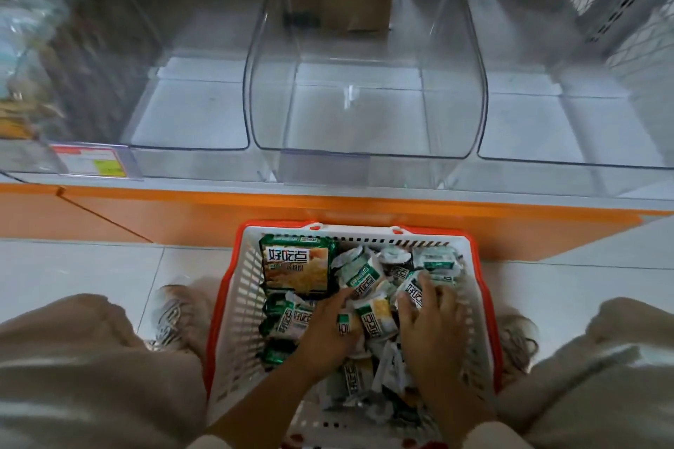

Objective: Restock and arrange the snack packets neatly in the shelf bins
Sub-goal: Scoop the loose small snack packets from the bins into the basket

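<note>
Two hands [330, 326] [432, 324] grip packets [376, 319] inside basket [251, 288] rim — clear bins [364, 154] beyond.

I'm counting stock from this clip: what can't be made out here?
Head view throughout.
- Count of snack packets in the basket: hidden by the pile and hands.
- Whether left hand and right hand grip packets: fingers buried in the pile.
- Print on the price tag: too small, blurred.
- Goods in the far-left bin: blurred.

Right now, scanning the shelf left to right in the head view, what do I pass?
Blurred stocked bin → price label → left clear bin → middle clear bin → right clear bin → perforated metal panel.
</note>
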